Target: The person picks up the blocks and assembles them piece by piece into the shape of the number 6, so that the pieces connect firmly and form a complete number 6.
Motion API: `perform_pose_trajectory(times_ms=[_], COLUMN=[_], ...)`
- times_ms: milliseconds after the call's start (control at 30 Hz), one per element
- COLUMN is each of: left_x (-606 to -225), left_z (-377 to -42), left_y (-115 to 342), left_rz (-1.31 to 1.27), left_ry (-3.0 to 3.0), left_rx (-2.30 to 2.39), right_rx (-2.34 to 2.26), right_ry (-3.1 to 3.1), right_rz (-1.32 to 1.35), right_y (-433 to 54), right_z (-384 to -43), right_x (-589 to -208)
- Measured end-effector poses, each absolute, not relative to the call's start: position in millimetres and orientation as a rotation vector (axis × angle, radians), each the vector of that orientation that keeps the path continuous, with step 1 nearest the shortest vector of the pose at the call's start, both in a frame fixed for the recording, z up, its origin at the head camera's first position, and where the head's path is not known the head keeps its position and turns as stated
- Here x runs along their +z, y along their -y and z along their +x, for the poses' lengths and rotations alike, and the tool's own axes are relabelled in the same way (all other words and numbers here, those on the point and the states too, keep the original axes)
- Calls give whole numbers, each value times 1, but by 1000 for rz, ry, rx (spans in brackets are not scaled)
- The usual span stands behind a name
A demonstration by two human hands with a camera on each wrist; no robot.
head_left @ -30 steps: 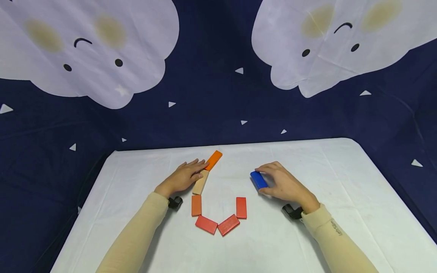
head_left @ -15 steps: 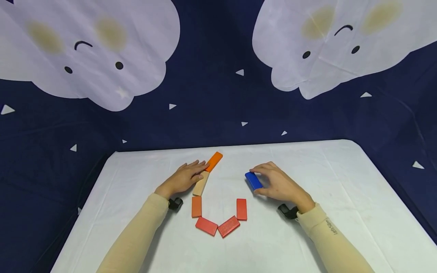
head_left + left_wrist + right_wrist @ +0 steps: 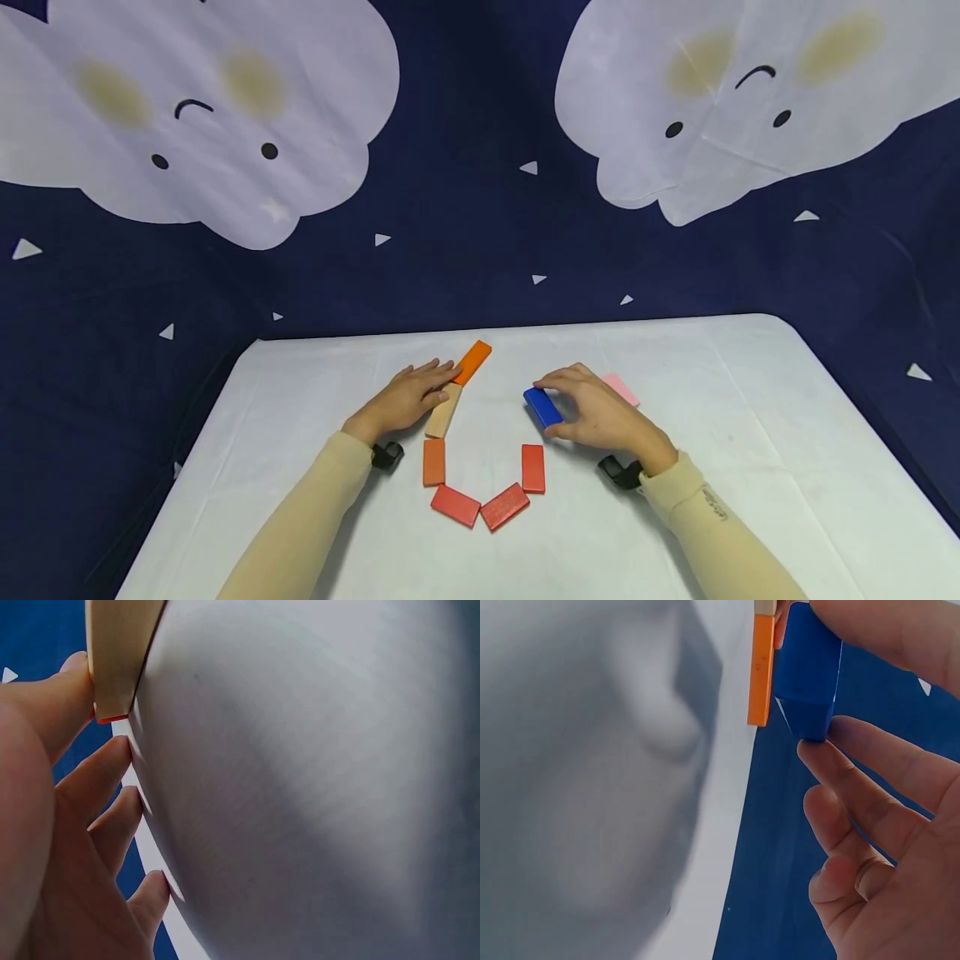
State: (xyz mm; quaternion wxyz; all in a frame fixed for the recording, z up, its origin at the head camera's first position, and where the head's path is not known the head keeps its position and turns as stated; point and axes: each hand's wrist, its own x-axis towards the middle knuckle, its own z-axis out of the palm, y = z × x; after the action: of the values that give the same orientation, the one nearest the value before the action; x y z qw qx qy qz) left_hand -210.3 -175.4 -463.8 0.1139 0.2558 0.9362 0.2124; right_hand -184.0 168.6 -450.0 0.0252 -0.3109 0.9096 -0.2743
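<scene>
My right hand (image 3: 600, 410) pinches a blue block (image 3: 543, 407) between thumb and fingertips, to the right of an open curve of blocks. In the right wrist view the blue block (image 3: 808, 667) is gripped at its two ends and held close over the table. My left hand (image 3: 405, 398) lies with fingers extended beside the natural wood block (image 3: 442, 414) and the bright orange block (image 3: 475, 361), its fingertips right at them. The left thumb touches the wood block (image 3: 120, 660) in the left wrist view.
The curve continues with a dark orange block (image 3: 434, 462) and red blocks (image 3: 455, 506) on the white table (image 3: 375, 554). A pink block (image 3: 622, 389) lies behind my right hand, partly covered by it. A navy cloth (image 3: 465, 275) with clouds hangs behind the table.
My right hand has carried the blue block leftward, nearer the curve. The pink block has come into view behind it. My left hand has stayed by the wood and orange blocks.
</scene>
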Motion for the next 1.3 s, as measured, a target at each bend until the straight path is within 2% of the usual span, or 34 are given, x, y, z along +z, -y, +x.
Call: perform_pose_trajectory(times_ms=[1300], left_x=[-464], left_z=[-212], left_y=[174], left_rz=[720], left_ry=[-2737], left_rx=[623], right_rx=[-728], right_ry=[-2673], right_rz=[-1113], right_y=[-143], right_z=[-193], right_x=[-454])
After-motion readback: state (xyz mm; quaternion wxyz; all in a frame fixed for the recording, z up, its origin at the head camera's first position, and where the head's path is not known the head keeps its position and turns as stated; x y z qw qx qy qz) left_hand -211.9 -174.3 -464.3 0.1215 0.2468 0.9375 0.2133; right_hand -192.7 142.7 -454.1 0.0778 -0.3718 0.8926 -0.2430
